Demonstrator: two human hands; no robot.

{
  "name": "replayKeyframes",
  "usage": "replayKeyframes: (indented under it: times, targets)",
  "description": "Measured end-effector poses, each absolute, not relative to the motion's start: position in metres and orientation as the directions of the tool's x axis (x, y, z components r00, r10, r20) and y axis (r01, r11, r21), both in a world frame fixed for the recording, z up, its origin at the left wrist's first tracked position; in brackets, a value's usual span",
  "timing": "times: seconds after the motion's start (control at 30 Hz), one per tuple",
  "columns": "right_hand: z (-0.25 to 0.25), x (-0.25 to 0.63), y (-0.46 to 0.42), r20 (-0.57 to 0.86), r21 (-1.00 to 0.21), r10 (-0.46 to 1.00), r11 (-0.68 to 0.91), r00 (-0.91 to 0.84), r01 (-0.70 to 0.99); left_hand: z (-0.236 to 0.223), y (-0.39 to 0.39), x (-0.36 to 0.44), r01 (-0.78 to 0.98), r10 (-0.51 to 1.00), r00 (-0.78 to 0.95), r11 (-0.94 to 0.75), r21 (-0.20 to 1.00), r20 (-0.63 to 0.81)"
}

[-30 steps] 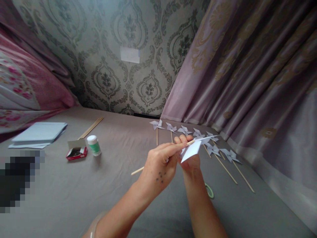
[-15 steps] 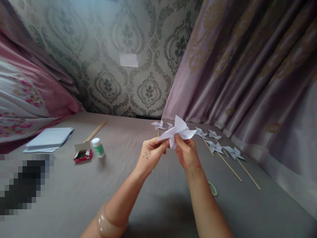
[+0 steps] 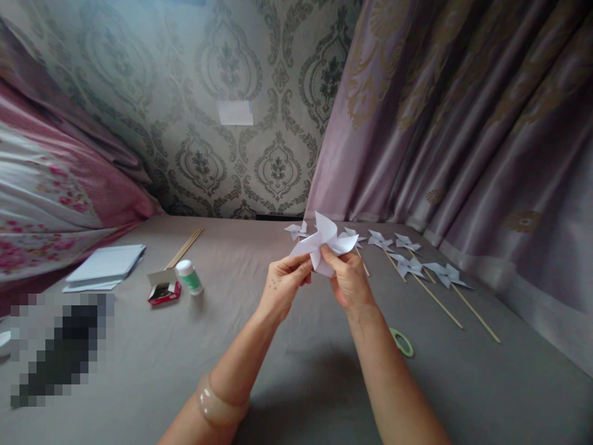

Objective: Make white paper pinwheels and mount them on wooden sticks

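Observation:
A white paper pinwheel (image 3: 327, 241) is held up in front of me, between both hands. My left hand (image 3: 285, 281) pinches its left blade, fingers closed. On the other side my right hand (image 3: 347, 272) grips it, with the thumb pressed near the pinwheel's centre. No stick shows on this pinwheel; its back is hidden. Beyond my hands and to the right, several finished pinwheels (image 3: 410, 266) on wooden sticks lie on the grey cloth surface (image 3: 222, 346).
At the left lie a stack of white paper (image 3: 106, 264), some wooden sticks (image 3: 185, 247), an open red box (image 3: 164, 293) with small dark contents, and a white-and-green bottle (image 3: 189, 278). A green ring-shaped handle (image 3: 402, 343) shows beside my right forearm. A patterned wall and curtains (image 3: 417, 123) border the surface.
The view has shifted slightly. The held pinwheel has turned a little, and my right thumb still presses near its centre. Both hands keep their hold.

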State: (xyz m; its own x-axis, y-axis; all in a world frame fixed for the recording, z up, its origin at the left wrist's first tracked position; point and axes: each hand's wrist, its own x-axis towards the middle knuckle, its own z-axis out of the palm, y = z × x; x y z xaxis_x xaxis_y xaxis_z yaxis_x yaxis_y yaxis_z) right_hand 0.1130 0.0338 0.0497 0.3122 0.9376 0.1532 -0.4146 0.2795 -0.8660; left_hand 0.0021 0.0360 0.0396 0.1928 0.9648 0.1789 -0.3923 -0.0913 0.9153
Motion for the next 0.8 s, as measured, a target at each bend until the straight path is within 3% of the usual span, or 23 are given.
replayKeyframes:
  times: [0.4,0.63,0.8]
  targets:
    - [0.042,0.109,0.039,0.077,-0.871,0.939,0.227,0.334,-0.436,0.033,0.036,0.007,-0.372,0.968,0.141,-0.141,0.917,0.206]
    - [0.027,0.106,0.051,-0.001,-0.901,0.924,0.164,0.382,-0.401,0.026,0.047,0.003,-0.437,0.978,0.207,0.099,0.894,-0.007]
    - [0.034,0.101,0.045,0.040,-0.949,0.925,0.153,0.377,-0.276,0.024,0.051,0.002,-0.516,0.975,0.220,0.155,0.843,-0.044]
